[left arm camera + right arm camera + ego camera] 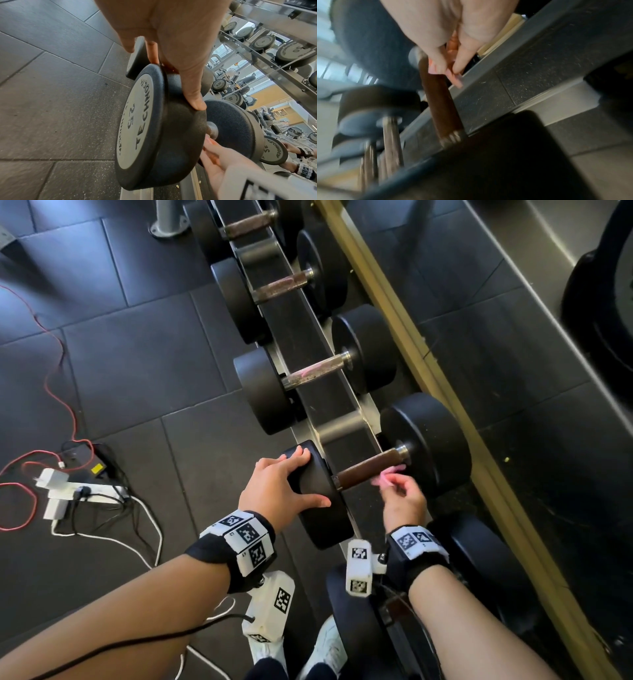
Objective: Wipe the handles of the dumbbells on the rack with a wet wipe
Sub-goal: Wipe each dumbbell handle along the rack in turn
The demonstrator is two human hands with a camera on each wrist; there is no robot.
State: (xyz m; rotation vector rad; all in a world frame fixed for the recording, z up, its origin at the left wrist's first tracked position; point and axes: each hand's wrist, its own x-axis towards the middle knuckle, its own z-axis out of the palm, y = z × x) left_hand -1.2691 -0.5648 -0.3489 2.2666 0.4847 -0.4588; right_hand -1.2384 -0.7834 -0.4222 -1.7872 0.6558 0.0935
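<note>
Pink wet wipe (387, 475) is pinched in the right hand (404, 501), just beside the far end of the brown handle (368, 469) of the dumbbell nearest the person on the rack (308, 344). The left hand (277, 486) rests spread, fingers straight, on that dumbbell's near weight head (161, 129), steadying it. Wiping of this handle appears underway; next, the wipe should wrap it and run toward the near head.
</note>
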